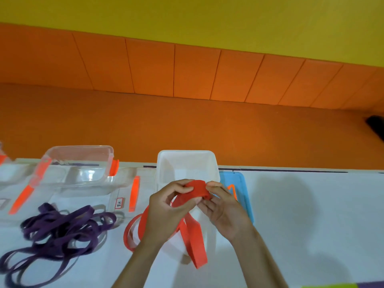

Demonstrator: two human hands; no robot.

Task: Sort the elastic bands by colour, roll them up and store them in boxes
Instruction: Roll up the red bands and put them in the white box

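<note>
The left hand (166, 206) and right hand (224, 210) meet over the white box (187, 163) at the far edge of the table (301, 215), surface stretching rightward; both pinch the rolled red band (195, 189).

Above an open white plastic box (166, 163), the left hand (166, 213) and right hand (223, 210) pinch a flat red elastic band (193, 189), while tangled purple elastic bands (58, 229) lie on the white table (301, 225) beside a clear plastic box (79, 154).

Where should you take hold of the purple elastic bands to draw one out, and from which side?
Probably pinch the purple elastic bands at the long loop trailing at the heap's near-left edge, coming from above: it lies apart, while the middle strands cross in a tangle.
</note>
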